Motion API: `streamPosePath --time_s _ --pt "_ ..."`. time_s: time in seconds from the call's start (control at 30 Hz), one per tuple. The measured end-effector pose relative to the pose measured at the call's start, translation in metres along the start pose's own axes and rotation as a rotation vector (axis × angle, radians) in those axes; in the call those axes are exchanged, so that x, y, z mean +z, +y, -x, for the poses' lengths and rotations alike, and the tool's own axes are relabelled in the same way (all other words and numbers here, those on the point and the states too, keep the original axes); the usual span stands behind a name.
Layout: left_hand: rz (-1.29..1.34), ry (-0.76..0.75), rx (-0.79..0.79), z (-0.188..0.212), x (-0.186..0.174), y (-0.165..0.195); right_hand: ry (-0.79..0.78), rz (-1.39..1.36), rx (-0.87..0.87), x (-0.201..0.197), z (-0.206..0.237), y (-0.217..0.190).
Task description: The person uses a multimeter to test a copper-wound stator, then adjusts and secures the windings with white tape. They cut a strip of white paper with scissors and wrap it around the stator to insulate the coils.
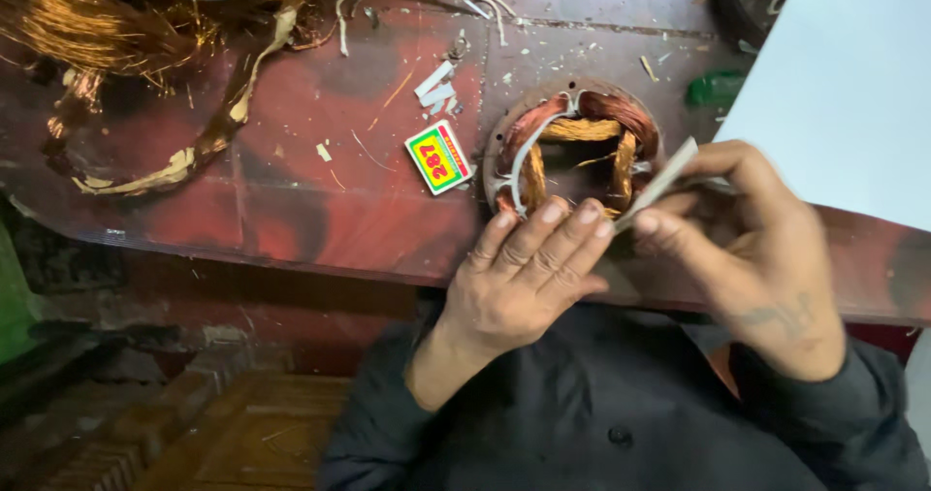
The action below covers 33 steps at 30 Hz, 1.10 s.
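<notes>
A round stator [574,152] wound with coppery wire coils is being steadied on the scuffed red table [320,200] by the left hand [519,278], fingers flat. A stiff pale strip [659,183] is being pinched in the right hand [766,249] grip.

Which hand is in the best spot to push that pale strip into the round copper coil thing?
Probably the right hand. It already pinches the pale strip, whose far end points over the copper-wound stator. The left hand lies flat, fingertips on the stator's near edge, seemingly steadying it.
</notes>
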<state>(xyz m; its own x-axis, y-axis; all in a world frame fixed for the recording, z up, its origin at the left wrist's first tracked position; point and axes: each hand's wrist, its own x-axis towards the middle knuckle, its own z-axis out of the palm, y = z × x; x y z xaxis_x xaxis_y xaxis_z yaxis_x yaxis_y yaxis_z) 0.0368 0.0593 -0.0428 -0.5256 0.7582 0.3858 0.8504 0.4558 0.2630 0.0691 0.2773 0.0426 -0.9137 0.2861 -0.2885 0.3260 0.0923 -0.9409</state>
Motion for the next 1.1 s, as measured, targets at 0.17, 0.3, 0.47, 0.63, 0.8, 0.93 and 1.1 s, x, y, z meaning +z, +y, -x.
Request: streamPosePath --time_s 0.17,0.3,0.47,0.63,0.8,0.93,1.1 --pt "-0.024 0.005 0.009 -0.001 0.002 0.002 0.122 0.359 -0.174 0.009 -0.007 -0.013" --pt "-0.067 -0.006 0.020 -0.001 0.003 0.002 0.205 0.428 -0.210 0.022 -0.010 -0.020" --pt "-0.023 0.021 0.033 0.000 0.004 0.000 0.234 0.457 -0.207 0.026 -0.004 -0.020" --pt "-0.009 0.015 0.040 0.000 0.004 0.001 0.261 0.637 -0.355 0.022 -0.003 -0.007" --pt "-0.009 0.003 0.055 0.000 0.003 0.000 0.263 0.790 -0.413 0.017 -0.002 -0.002" --pt "-0.027 0.010 0.067 0.000 0.003 -0.002 0.248 0.816 -0.451 0.016 -0.001 -0.001" --pt "-0.020 0.021 0.070 0.000 0.003 -0.001 0.275 0.811 -0.397 0.021 -0.003 -0.004"
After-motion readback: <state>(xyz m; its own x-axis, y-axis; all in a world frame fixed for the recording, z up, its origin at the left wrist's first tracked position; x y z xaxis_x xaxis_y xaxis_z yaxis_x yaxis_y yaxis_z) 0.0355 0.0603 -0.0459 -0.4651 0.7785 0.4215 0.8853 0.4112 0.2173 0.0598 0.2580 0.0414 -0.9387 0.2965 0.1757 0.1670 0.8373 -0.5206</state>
